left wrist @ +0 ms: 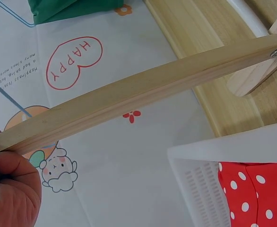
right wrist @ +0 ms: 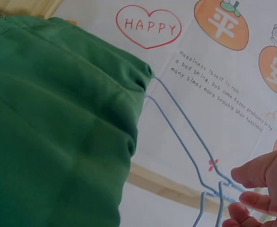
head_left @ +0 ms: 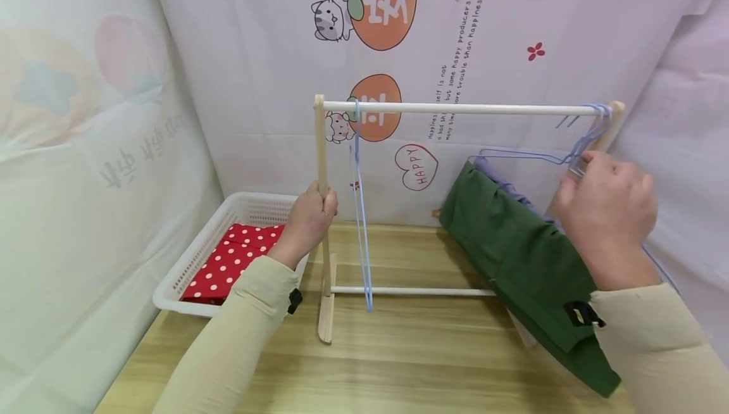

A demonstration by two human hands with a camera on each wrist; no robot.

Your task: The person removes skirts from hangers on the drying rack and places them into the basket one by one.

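Note:
My left hand (head_left: 310,214) grips the left wooden post (head_left: 322,148) of a small clothes rack, its fingers curled round the wood. At the rack's right end, my right hand (head_left: 609,208) has its thumb and fingers about the neck of a blue wire hanger (right wrist: 186,146). A green garment (head_left: 512,256) hangs from this hanger and slants down to the right. Behind it shows a purple garment (head_left: 501,180), partly hidden. Several hanger hooks (head_left: 598,113) bunch on the white top rod (head_left: 467,109) near the right post. One bare blue hanger (head_left: 362,211) hangs near the left post.
A white plastic basket (head_left: 171,297) stands left of the rack, with a red polka-dot cloth (head_left: 236,262) folded inside. The rack's lower white bar (head_left: 421,290) runs just above the wooden tabletop (head_left: 398,357). Printed white cloth (head_left: 273,72) encloses the back and sides.

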